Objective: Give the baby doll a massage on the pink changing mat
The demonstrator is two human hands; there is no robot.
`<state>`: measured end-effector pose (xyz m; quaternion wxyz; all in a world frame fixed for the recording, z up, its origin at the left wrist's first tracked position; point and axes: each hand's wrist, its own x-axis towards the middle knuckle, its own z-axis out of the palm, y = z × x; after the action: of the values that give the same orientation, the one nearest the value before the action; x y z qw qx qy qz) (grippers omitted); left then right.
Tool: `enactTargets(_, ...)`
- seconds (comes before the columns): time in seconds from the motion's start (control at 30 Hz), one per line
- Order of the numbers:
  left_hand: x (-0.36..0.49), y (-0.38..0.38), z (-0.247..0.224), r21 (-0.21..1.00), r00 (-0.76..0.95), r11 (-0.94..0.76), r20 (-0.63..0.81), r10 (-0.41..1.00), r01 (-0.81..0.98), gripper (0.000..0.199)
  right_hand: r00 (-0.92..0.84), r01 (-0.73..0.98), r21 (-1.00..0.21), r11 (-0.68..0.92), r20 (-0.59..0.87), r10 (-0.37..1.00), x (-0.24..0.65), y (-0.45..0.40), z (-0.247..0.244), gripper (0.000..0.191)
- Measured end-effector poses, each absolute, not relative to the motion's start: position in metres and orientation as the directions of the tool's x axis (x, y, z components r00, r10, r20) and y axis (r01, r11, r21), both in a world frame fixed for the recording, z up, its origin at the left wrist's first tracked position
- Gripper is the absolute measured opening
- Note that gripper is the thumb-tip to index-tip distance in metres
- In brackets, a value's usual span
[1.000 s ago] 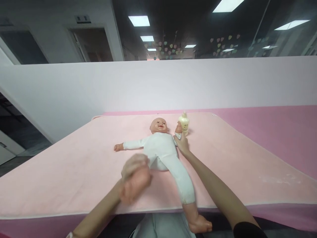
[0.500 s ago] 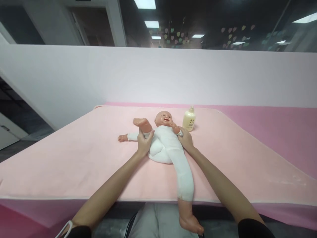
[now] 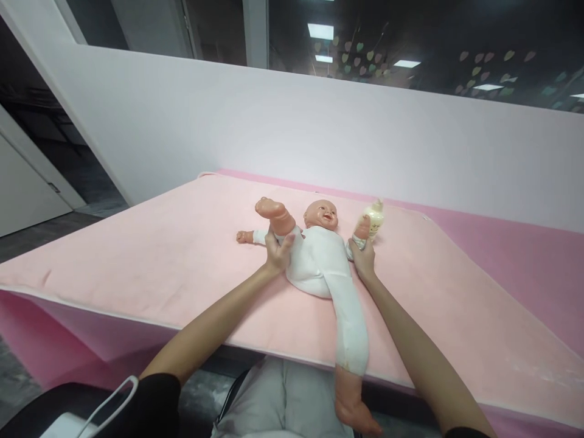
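Note:
A baby doll (image 3: pixel 319 258) with a white cloth body lies on its back on a pink padded table, head away from me. My left hand (image 3: pixel 278 250) is closed around the doll's bent leg just below its raised foot (image 3: pixel 276 214). With my right hand (image 3: pixel 364 258) I grip the doll's arm near the wrist, its small hand (image 3: pixel 362 228) pointing up. The doll's other leg (image 3: pixel 352 328) stretches toward me, its foot (image 3: pixel 354 401) hanging past the table edge. Its other arm (image 3: pixel 253 236) lies out to the left.
A pale yellow pump bottle (image 3: pixel 376 218) stands behind the doll's raised hand and is partly hidden by it. The pink table top (image 3: pixel 150 255) spreads to both sides. Behind it rises a white wall (image 3: pixel 292 128) with dark glass above.
My right hand has moved the doll's arm outward, away from its face, toward the bottle. The left hand keeps its hold on the leg. The whole view has turned and tilted.

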<state>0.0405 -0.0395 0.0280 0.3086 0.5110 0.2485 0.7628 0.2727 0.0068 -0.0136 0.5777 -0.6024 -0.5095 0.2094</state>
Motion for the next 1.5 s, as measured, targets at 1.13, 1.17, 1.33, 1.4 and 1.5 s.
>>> enactTargets(1.13, 0.049, -0.051, 0.025, 0.668, -0.019, -0.719, 0.735, 0.678, 0.192, 0.047, 0.133, 0.501, -0.785, 0.365, 0.487, 0.863, 0.264, -0.004, -0.01, 0.036)
enactTargets(1.17, 0.048, -0.051, 0.025, 0.696, -0.078, -0.707, 0.718, 0.692, 0.126, 0.05, 0.164, 0.477, -0.81, 0.34, 0.462, 0.871, 0.263, -0.005, -0.009, 0.036)
enactTargets(1.33, 0.049, -0.053, 0.03, 0.719, -0.268, -0.663, 0.61, 0.745, -0.207, 0.06, 0.395, 0.323, -0.908, 0.266, 0.385, 0.834, 0.265, 0.001, -0.012, 0.044)
enactTargets(1.4, 0.051, -0.053, 0.031, 0.703, -0.277, -0.65, 0.589, 0.759, -0.288, 0.061, 0.484, 0.238, -0.939, 0.25, 0.338, 0.807, 0.268, 0.006, -0.014, 0.045)
enactTargets(1.5, 0.053, -0.053, 0.03, 0.694, -0.269, -0.646, 0.587, 0.764, -0.318, 0.059, 0.534, 0.152, -0.964, 0.218, 0.266, 0.803, 0.27, 0.011, -0.017, 0.047)
